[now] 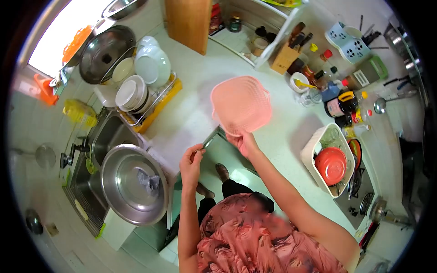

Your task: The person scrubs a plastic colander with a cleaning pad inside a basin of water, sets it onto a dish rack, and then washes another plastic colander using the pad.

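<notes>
My right hand point(246, 144) grips the near rim of a pink plastic basket point(241, 102) with perforated walls. The basket is over the white counter near its inner corner; whether it touches the counter I cannot tell. My left hand point(191, 164) is closed in a pinch, beside the dark counter edge and left of the basket. What its fingers hold, if anything, is hidden. Left of that hand, a large steel basin point(132, 209) with a crumpled grey cloth point(149, 182) inside rests over the sink point(111, 132).
A dish rack point(157, 107) of white bowls stands behind the sink. To the right sits a white bin point(314, 161) holding a red bowl point(331, 166), near a gas stove point(359, 204). Sauce bottles point(341, 104) and a knife block point(284, 57) line the back right.
</notes>
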`<state>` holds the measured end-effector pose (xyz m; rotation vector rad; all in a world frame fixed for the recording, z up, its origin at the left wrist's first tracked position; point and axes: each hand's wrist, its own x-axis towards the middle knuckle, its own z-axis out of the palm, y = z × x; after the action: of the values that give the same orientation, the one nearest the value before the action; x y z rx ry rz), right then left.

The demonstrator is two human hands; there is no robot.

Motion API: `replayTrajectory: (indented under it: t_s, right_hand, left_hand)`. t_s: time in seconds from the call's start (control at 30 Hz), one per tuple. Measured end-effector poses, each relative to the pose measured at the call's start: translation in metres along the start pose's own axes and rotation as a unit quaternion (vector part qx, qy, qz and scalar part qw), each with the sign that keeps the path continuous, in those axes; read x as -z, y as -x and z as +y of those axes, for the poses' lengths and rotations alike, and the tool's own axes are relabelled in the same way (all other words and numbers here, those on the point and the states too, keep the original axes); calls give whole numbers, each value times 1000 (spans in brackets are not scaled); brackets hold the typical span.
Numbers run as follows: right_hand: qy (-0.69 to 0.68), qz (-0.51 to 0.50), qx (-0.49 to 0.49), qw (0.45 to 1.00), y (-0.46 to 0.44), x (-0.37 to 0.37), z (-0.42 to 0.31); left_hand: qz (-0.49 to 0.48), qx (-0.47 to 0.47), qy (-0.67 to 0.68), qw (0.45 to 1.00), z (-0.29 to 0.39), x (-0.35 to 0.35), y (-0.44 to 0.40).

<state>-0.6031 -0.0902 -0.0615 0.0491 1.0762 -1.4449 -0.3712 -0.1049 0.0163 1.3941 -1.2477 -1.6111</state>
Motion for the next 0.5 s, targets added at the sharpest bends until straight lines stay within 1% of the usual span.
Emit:
replayTrajectory:
  t_s: [0.03, 0.13, 0.27, 0.3, 0.4, 0.47, 0.5]
  right_hand:
    - [23, -31, -12, 999, 11, -9, 4]
    - [147, -113, -29, 982, 45, -46, 8]
    - [264, -178, -4, 948, 73, -85, 33]
    - [288, -195, -2, 937, 75, -89, 42]
    - [428, -226, 37, 874, 81, -104, 72]
    - [496, -235, 77, 832, 93, -121, 91]
    - [475, -243, 98, 840, 103, -133, 100]
  left_hand:
    - [14, -5, -12, 1000, 6, 5, 3]
    - [83, -41, 55, 994, 19, 20, 13]
    - [144, -109, 77, 981, 23, 61, 31]
    - [143, -124, 97, 977, 9, 77, 31]
    - [185, -81, 142, 969, 2, 112, 54]
    - [193, -88, 174, 961, -8, 137, 66]
    - [194, -93, 192, 957, -15, 148, 70]
